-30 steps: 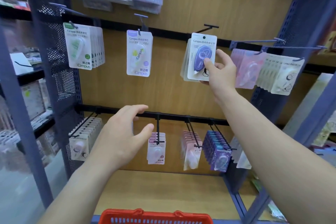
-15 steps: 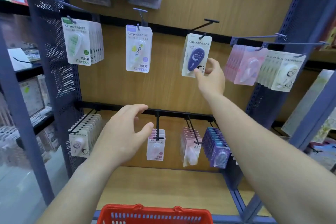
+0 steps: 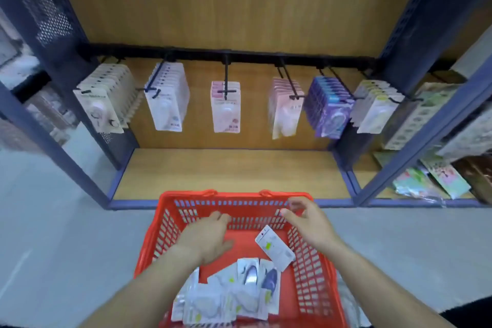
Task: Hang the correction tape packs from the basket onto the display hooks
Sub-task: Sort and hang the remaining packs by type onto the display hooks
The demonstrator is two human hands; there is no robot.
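We are hovering both hands over the red slotted plastic basket (image 3: 314, 287) at six o'clock. Our left hand (image 3: 210, 239) is hanging with fingers loosely bent and thumb out, pinching nothing. Our right hand (image 3: 311, 224) is sitting by the far rim at one o'clock, fingers spread, blurred but seemingly empty. The white carded correction tape packs (image 3: 231, 295) are lying in an overlapping heap at the basket's six o'clock, and a single white pack (image 3: 275, 247) is leaning apart at three o'clock. The black wire display hooks (image 3: 226, 80) are standing at twelve o'clock, most already loaded. We are risking a double pick, since slick cards cling together, or a pack landing on a mismatched hook.
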